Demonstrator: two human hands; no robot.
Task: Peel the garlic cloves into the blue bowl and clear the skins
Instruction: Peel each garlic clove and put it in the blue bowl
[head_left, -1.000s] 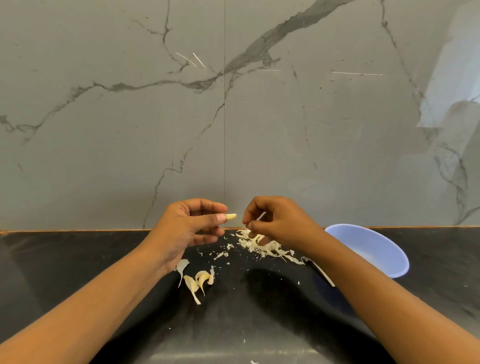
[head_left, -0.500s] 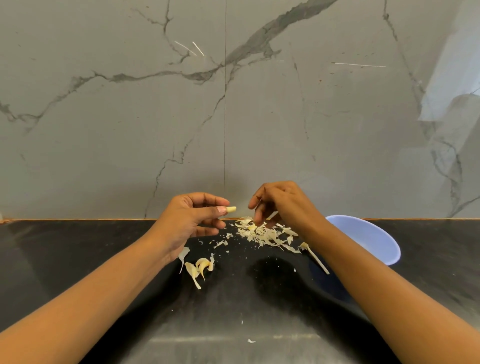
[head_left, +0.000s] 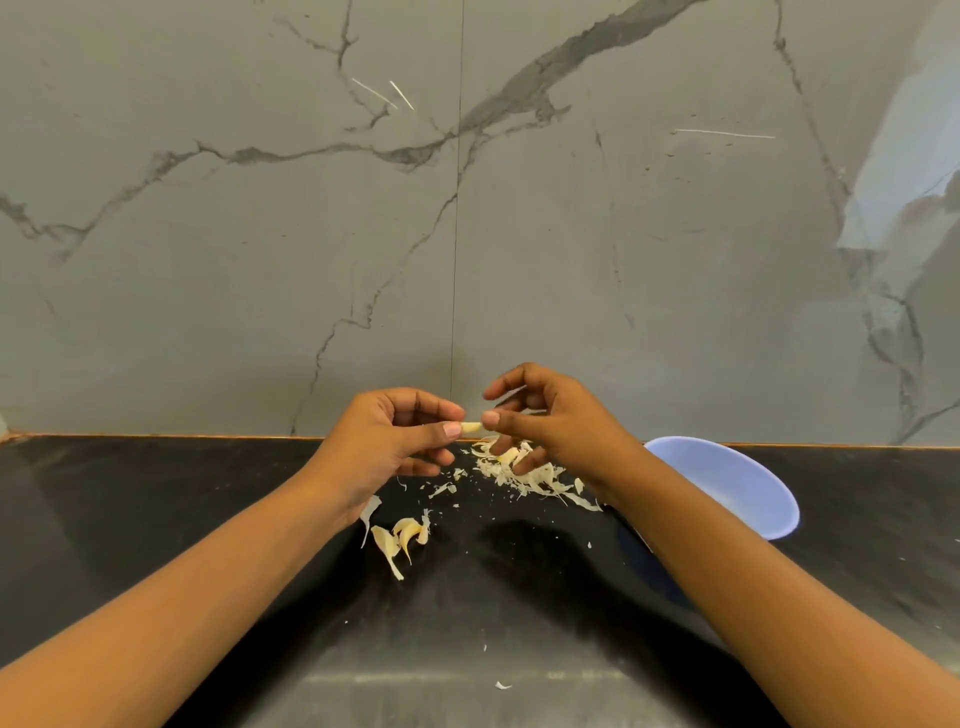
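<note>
Garlic clove (head_left: 471, 427) sits between both hands, raised above the black counter (head_left: 156, 519). The left hand (head_left: 395, 441) pinches one end between thumb and forefinger. The right hand (head_left: 550, 426) has its thumb touching the other end with its fingers curled above, though whether they grip the clove is unclear. A heap of skins (head_left: 540, 480) lies just beneath, partly covered by the right fingers. More peelings (head_left: 402, 538) lie near the left wrist. The right forearm cuts off part of the blue bowl (head_left: 727, 483), and its contents cannot be made out.
</note>
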